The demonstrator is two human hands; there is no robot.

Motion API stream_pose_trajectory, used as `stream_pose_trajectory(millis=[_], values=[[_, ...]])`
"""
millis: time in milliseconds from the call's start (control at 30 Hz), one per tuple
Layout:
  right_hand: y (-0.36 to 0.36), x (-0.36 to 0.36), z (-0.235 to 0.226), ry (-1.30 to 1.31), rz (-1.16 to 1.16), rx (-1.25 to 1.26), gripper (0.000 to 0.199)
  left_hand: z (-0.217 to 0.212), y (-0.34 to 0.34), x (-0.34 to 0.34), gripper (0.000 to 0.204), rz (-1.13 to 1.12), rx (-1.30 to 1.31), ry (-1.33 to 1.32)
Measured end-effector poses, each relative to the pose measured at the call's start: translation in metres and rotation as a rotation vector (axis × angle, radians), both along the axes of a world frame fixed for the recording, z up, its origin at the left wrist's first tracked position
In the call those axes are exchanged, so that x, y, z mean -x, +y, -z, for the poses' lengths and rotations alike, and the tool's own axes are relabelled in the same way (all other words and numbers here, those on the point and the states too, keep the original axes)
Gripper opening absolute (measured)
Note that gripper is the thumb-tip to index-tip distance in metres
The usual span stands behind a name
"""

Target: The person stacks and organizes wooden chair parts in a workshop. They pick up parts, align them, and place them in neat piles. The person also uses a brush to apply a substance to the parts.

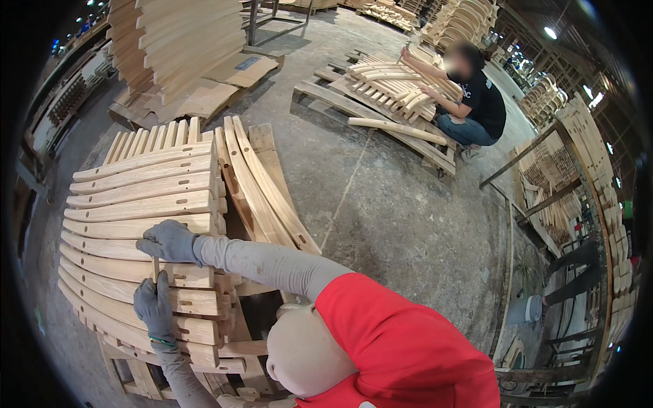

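My left hand [154, 303], in a grey glove, is closed around the lower end of a thin wooden stick [156, 268], with thumb and forefinger pinching it. Just above, my right hand [170, 242] wears the same kind of glove; its bent fingers meet the upper end of that stick, partly hiding it. Both hands rest over a stack of curved wooden slats [129, 226], laid side by side in layers. The slats have oblong slots near their right ends and small round holes along their edges.
Longer curved pieces [262, 183] lean beside the stack. Behind rises a tall pile of boards [194, 44] on cardboard [218, 78]. Across the concrete floor, a person [476, 102] crouches by a pallet [326, 98] of curved slats. A metal-framed rack [537, 139] stands to the right.
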State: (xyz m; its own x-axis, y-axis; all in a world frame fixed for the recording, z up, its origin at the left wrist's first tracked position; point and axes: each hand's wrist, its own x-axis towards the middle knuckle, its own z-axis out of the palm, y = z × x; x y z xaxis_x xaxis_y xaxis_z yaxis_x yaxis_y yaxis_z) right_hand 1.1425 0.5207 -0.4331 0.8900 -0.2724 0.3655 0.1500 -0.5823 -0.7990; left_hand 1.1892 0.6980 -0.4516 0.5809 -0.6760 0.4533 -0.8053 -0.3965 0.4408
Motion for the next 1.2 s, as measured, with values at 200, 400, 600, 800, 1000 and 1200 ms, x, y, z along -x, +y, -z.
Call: stream_pose_trajectory(millis=[200,400,600,800,1000,1200], values=[[-0.0048,-0.0007,-0.0029,0.018,0.001,0.009,0.044,0.0025,-0.0022,-0.0052,0.04,-0.003,-0.01,0.013],[-0.0057,0.0003,-0.0038,0.002,0.001,-0.009,0.043,0.0067,-0.0045,-0.0053,0.037,0.047,0.122,-0.038],[-0.0067,0.0017,-0.0066,0.049,-0.013,0.0,0.047,0.0015,-0.0035,-0.0056,0.03,0.112,0.097,0.006],[-0.0072,0.0005,-0.0056,0.037,-0.023,-0.003,0.047,0.0033,-0.0031,-0.0083,0.031,0.108,0.056,0.001],[-0.0074,0.0004,-0.004,0.026,-0.02,-0.001,0.047,-0.0001,-0.0047,-0.0055,0.032,0.093,0.036,-0.01],[-0.0072,-0.0016,0.0013,-0.059,-0.027,0.069,0.042,-0.0001,-0.0049,-0.0043,0.032,0.101,0.06,-0.024]])
